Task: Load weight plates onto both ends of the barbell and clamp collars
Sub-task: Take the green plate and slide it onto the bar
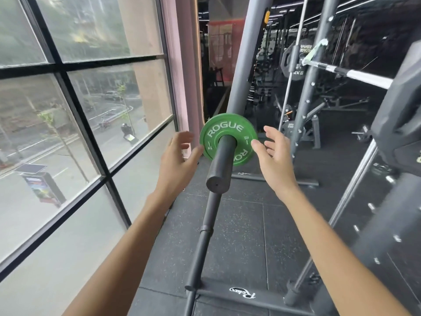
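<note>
While your two arms reach forward, your left hand (178, 156) and your right hand (274, 156) stand one on each side of the green plate (224, 130). Both hands are released: the fingers are spread and relaxed, and they close around nothing.

The plate sits between your hands, threaded on the black sleeve of the barbell (222, 160), with its white ROGUE lettering turned to you. The tip of your left thumb is at the left rim of the plate and the tip of your right thumb is at the right rim (whether they really touch it or are only just beside it, I cannot tell). The free end of the sleeve comes out toward you between your two wrists, a little lower than your fingers.

Under your forearms lies the dark rubber floor (239, 236), and between them, close to you, is the base bar of the rack (218, 293) with a white logo. On the outer side of your left hand is the large window (79, 110). On the outer side of your right hand stands a grey upright (306, 106), and further to that side is a big black plate (401, 124), blurred.
</note>
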